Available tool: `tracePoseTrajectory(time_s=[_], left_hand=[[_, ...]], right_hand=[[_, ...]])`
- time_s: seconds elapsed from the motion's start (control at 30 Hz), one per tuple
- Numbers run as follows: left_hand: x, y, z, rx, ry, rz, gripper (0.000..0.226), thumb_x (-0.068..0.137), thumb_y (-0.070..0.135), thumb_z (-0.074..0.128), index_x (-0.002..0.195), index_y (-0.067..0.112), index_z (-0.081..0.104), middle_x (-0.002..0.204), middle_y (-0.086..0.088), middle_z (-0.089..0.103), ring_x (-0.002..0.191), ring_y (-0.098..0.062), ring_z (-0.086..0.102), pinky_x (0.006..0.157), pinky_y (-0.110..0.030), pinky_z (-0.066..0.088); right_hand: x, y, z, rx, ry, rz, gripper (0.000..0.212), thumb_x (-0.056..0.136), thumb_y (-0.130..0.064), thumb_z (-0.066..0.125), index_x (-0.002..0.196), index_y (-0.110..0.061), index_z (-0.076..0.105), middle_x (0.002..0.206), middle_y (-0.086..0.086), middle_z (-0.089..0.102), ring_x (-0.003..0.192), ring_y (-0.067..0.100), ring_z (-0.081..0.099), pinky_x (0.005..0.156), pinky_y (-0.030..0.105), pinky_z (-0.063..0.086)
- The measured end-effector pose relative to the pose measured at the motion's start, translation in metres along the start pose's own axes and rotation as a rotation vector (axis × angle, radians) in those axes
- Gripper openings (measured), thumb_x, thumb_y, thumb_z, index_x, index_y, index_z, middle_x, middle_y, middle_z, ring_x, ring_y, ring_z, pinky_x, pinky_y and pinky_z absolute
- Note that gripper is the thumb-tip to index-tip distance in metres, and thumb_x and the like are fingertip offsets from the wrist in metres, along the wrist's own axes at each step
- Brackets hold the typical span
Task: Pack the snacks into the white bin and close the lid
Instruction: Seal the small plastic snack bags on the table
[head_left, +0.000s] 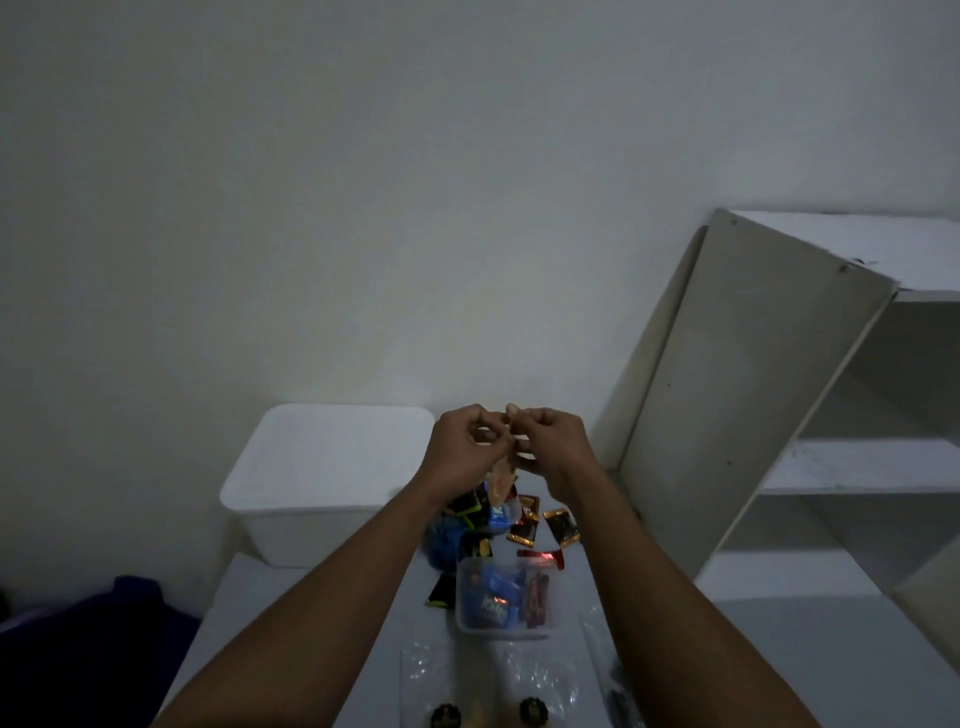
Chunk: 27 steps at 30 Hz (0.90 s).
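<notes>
Snacks (540, 522) in small red, gold and black wrappers lie loose on the white table (291, 613), just in front of the person and to the right of the white bin (270, 525). The white bin stands at the far left of the table against the wall, with its lid (332, 447) lying flat on top. Both arms reach forward above the pile, and the two hands meet in the air. The left hand (462, 452) and the right hand (550, 441) each have their fingers curled in, pinching the top of one orange packet (501, 480), which hangs down between them over the loose wrappers; the picture is too blurred there to tell exactly which fingers hold it. A blue bag (444, 540) lies at the left edge of the pile, partly under the left forearm. Nearer the person stands a clear container (511, 633) with blue and dark red packets inside it, and one black packet (440, 592) lies just beside its left wall. A crumpled clear plastic bag (441, 670) lies at the near edge of the table. A white shelf unit (753, 364) stands to the right
</notes>
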<state>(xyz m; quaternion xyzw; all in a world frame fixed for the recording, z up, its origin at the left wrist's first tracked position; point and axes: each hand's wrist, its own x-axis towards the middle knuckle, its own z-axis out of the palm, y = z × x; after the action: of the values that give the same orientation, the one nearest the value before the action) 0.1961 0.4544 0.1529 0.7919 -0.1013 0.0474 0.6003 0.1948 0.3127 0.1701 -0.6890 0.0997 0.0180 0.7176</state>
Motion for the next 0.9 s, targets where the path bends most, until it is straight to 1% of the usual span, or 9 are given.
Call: tracePoseTrajectory(time_s=[0.07, 0.2, 0.27, 0.37, 0.5, 0.6, 0.73, 0.8, 0.9], left_hand=[[-0.011, -0.008, 0.006, -0.127, 0.003, -0.104, 0.006, 0.086, 0.019, 0.074, 0.087, 0.014, 0.070, 0.095, -0.001, 0.075, 0.091, -0.016, 0.072, 0.080, -0.041, 0.061], [-0.031, -0.016, 0.016, -0.359, -0.020, -0.334, 0.021, 0.085, 0.020, 0.076, 0.101, 0.010, 0.069, 0.093, -0.006, 0.076, 0.088, -0.022, 0.073, 0.073, -0.041, 0.062], [-0.039, -0.021, 0.020, -0.380, -0.041, -0.407, 0.027, 0.080, 0.018, 0.081, 0.103, 0.009, 0.069, 0.091, -0.005, 0.076, 0.085, -0.019, 0.074, 0.073, -0.041, 0.062], [-0.045, -0.031, 0.024, -0.363, -0.049, -0.487, 0.023, 0.080, 0.008, 0.079, 0.101, 0.006, 0.071, 0.085, -0.007, 0.075, 0.075, -0.016, 0.073, 0.073, -0.041, 0.062], [-0.047, -0.039, 0.025, -0.382, -0.049, -0.528, 0.014, 0.085, 0.003, 0.072, 0.100, 0.003, 0.072, 0.083, -0.012, 0.075, 0.070, -0.020, 0.073, 0.061, -0.034, 0.061], [-0.048, -0.041, 0.025, -0.381, -0.056, -0.527, 0.011, 0.088, 0.001, 0.068, 0.097, 0.004, 0.073, 0.084, -0.011, 0.074, 0.072, -0.021, 0.073, 0.061, -0.035, 0.061], [-0.048, -0.042, 0.023, -0.375, -0.084, -0.516, 0.017, 0.084, 0.008, 0.075, 0.101, 0.006, 0.073, 0.093, -0.015, 0.076, 0.082, -0.025, 0.074, 0.070, -0.042, 0.062], [-0.047, -0.041, 0.020, -0.377, -0.083, -0.515, 0.021, 0.080, 0.011, 0.080, 0.098, 0.006, 0.073, 0.090, -0.013, 0.077, 0.083, -0.026, 0.075, 0.074, -0.045, 0.062], [-0.046, -0.041, 0.015, -0.383, -0.097, -0.520, 0.013, 0.083, 0.009, 0.077, 0.094, 0.007, 0.072, 0.088, -0.012, 0.076, 0.084, -0.028, 0.075, 0.077, -0.047, 0.061]], right_hand=[[-0.005, 0.019, -0.004, 0.046, 0.024, 0.085, 0.026, 0.089, -0.030, 0.073, 0.095, -0.005, 0.074, 0.095, 0.012, 0.076, 0.089, 0.028, 0.072, 0.081, 0.042, 0.059], [-0.017, 0.053, -0.013, 0.091, 0.011, 0.220, 0.024, 0.088, -0.032, 0.073, 0.093, -0.009, 0.075, 0.085, 0.008, 0.073, 0.081, 0.022, 0.064, 0.074, 0.039, 0.054], [-0.021, 0.068, -0.017, 0.078, 0.001, 0.254, 0.025, 0.088, -0.035, 0.073, 0.093, -0.011, 0.076, 0.084, 0.007, 0.072, 0.081, 0.022, 0.062, 0.072, 0.039, 0.054], [-0.026, 0.078, -0.020, 0.034, -0.030, 0.278, 0.021, 0.090, -0.035, 0.070, 0.089, -0.015, 0.075, 0.083, 0.005, 0.069, 0.082, 0.022, 0.059, 0.068, 0.033, 0.050], [-0.028, 0.081, -0.019, 0.001, -0.033, 0.277, 0.017, 0.090, -0.033, 0.070, 0.084, -0.017, 0.075, 0.079, 0.002, 0.071, 0.078, 0.018, 0.062, 0.069, 0.033, 0.052], [-0.027, 0.081, -0.019, -0.051, -0.034, 0.237, 0.018, 0.089, -0.031, 0.072, 0.087, -0.013, 0.076, 0.080, 0.006, 0.072, 0.076, 0.022, 0.062, 0.067, 0.036, 0.051], [-0.024, 0.075, -0.019, -0.084, -0.038, 0.191, 0.016, 0.090, -0.022, 0.070, 0.089, -0.007, 0.075, 0.084, 0.016, 0.069, 0.075, 0.030, 0.059, 0.068, 0.042, 0.050], [-0.023, 0.074, -0.018, -0.081, -0.060, 0.196, 0.014, 0.091, -0.020, 0.068, 0.090, -0.007, 0.076, 0.084, 0.016, 0.068, 0.077, 0.030, 0.059, 0.068, 0.041, 0.050], [-0.024, 0.073, -0.016, -0.068, -0.084, 0.210, 0.018, 0.092, -0.025, 0.068, 0.090, -0.009, 0.076, 0.080, 0.010, 0.066, 0.076, 0.024, 0.058, 0.068, 0.038, 0.050]])
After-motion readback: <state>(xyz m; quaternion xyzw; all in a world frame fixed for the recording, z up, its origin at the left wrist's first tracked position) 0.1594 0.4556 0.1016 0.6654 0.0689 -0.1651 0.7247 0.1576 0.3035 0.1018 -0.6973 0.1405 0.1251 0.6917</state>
